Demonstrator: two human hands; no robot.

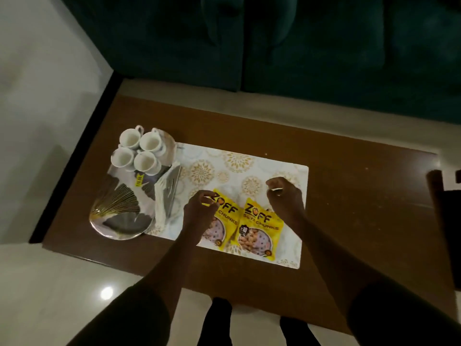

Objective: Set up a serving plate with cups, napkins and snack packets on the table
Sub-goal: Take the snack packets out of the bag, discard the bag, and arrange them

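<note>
My left hand [199,208] pinches the top corner of the left yellow soya-chunks packet [220,227]; my right hand [284,198] has its fingers curled together above the right packet [260,231], on what I cannot tell. Both packets lie side by side on the patterned placemat [249,171]. The serving plate [119,221] sits to the left, with 4 white cups [138,152] at its far end and folded napkins [166,196] along its right edge. I'd lift each packet by its top seam and lay it on the plate's bare near half, clear of the cups.
</note>
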